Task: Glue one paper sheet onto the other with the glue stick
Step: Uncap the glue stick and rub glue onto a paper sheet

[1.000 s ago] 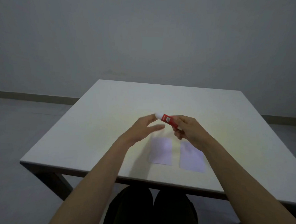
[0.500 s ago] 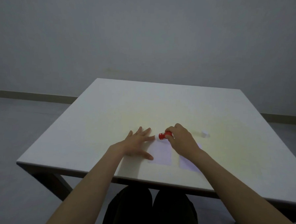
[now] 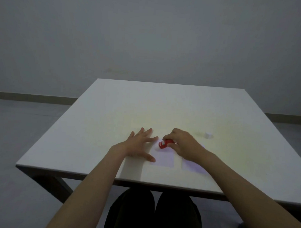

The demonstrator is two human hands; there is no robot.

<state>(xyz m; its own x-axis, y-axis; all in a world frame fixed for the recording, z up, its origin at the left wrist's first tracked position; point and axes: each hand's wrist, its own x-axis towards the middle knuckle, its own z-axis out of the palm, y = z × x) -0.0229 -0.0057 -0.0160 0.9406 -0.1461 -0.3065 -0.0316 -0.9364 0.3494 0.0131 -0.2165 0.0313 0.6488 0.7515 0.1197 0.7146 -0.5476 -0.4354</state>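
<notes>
Two pale lilac paper sheets lie side by side near the table's front edge. My right hand [image 3: 183, 145] grips the red glue stick [image 3: 164, 143], its white tip touching the far left corner of the left sheet [image 3: 164, 158]. My left hand [image 3: 139, 144] lies flat with fingers spread, thumb and forefinger on that sheet's left edge. The right sheet [image 3: 191, 166] is partly hidden under my right wrist. The glue stick's white cap [image 3: 208, 134] stands apart on the table, to the right.
The white table [image 3: 111, 120] stands before a plain grey wall, its front edge just above my dark-clothed knees [image 3: 151, 215]. Grey floor lies on both sides of the table.
A second ago both hands held the glue stick above the table. The cap came off and sits on the table; my left hand went flat by the left sheet, and the stick's tip came down onto it.
</notes>
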